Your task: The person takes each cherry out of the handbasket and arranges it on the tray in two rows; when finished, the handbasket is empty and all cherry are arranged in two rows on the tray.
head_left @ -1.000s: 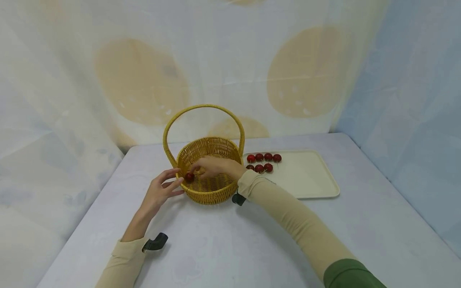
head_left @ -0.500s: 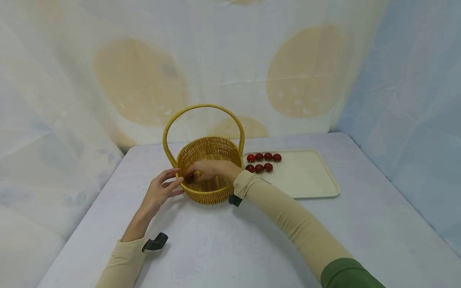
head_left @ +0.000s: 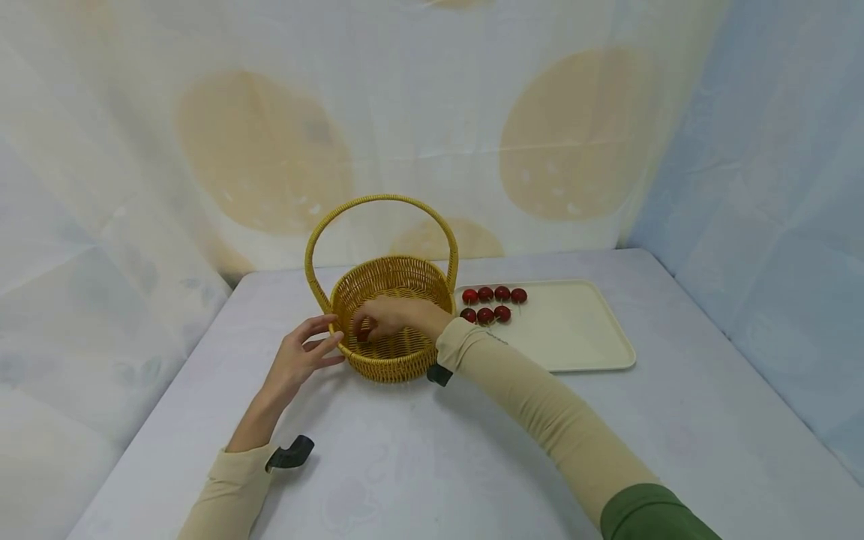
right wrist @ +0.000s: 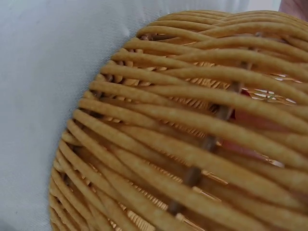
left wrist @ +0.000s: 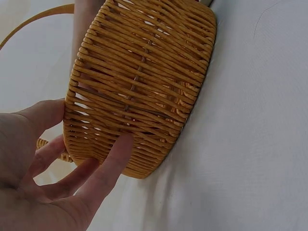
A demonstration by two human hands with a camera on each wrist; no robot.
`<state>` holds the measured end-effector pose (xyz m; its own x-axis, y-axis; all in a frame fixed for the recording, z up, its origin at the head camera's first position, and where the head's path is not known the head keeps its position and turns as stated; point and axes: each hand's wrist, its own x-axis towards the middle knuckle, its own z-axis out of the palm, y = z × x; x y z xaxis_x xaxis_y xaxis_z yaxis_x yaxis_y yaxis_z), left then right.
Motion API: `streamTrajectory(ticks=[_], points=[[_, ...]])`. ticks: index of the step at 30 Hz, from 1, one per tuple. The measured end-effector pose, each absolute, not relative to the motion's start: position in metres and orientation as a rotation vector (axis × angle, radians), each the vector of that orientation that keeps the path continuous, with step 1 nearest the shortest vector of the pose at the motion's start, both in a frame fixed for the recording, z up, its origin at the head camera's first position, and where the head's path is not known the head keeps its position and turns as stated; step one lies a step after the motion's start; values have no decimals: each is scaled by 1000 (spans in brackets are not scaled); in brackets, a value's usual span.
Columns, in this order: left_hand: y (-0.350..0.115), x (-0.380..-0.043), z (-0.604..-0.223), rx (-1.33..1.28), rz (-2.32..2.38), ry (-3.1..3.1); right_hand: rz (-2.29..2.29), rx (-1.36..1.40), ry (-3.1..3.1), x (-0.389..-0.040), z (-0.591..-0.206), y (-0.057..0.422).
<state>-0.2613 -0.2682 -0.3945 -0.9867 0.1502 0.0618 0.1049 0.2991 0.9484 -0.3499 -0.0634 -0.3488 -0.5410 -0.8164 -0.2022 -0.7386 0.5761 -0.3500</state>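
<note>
A yellow woven basket (head_left: 391, 369) with a tall hoop handle stands on the table. Against its left side rests my left hand (head_left: 297, 360), with extended fingers touching the rim and outer wall; the left wrist view shows the fingertips (left wrist: 126, 139) on the weave. My right hand (head_left: 390, 315) reaches down inside the basket, fingers bent, pinching a dark red cherry (head_left: 363, 335) near the left inner wall. Fingers hide most of that cherry. In the right wrist view the basket wall (right wrist: 159, 120) covers nearly everything, with only a little red showing through the gaps.
A cream rectangular tray (head_left: 574, 330) lies right of the basket. Two rows of cherries (head_left: 502, 293) sit on its left part, some with stems. The right forearm (head_left: 540, 405) crosses in front of the tray's near left corner. Patterned cloth hangs behind the table.
The right hand has moved onto the cherry in the basket, its fingers closing around it and shifting it slightly right. The left hand has stayed against the basket.
</note>
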Motion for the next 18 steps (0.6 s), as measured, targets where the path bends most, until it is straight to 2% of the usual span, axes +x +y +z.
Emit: streamTrajectory(ticks=[18], points=[[-268,-261,-393,232,1829,2480,-340,-1201,2460,-346,-349,-59]])
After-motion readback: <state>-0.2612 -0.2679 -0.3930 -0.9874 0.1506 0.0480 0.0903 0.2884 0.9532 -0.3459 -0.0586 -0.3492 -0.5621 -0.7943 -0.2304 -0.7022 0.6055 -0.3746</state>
